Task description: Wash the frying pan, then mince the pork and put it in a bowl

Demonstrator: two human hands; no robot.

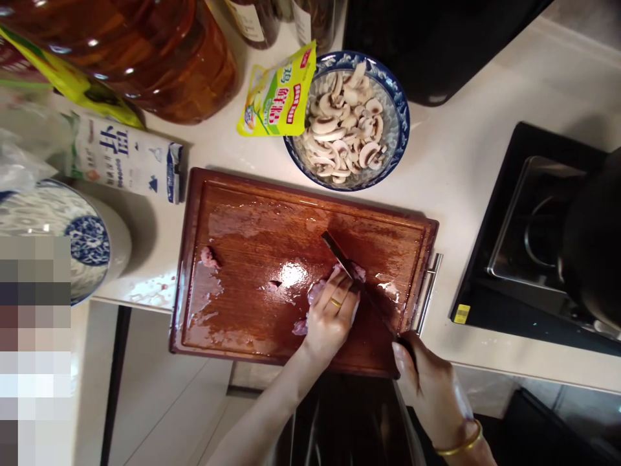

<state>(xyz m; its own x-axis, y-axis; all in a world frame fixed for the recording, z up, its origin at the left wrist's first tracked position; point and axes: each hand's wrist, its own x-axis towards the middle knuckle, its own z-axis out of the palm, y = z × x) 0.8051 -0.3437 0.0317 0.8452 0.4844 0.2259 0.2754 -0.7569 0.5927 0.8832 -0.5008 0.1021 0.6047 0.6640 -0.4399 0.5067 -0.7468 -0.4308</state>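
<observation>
On a wet wooden cutting board (242,246), my left hand (334,314) presses down on a piece of raw meat (316,290) with its fingers curled; a gold ring is on one finger. My right hand (431,382), with a gold bangle at the wrist, is closed around the handle of a knife (334,248). The blade lies across the meat right beside my left fingertips. A bit of meat shows on the far side of the blade. Two small scraps, one meat scrap (210,257) near the board's left edge and another (275,285) mid-board, lie apart.
Behind the board stands a blue-rimmed bowl of sliced mushrooms (339,129), a yellow seasoning packet (279,97) leaning on its rim. A salt bag (126,155), a large oil jug (160,58) and a patterned bowl (114,226) are at left. A gas stove (485,285) is at right.
</observation>
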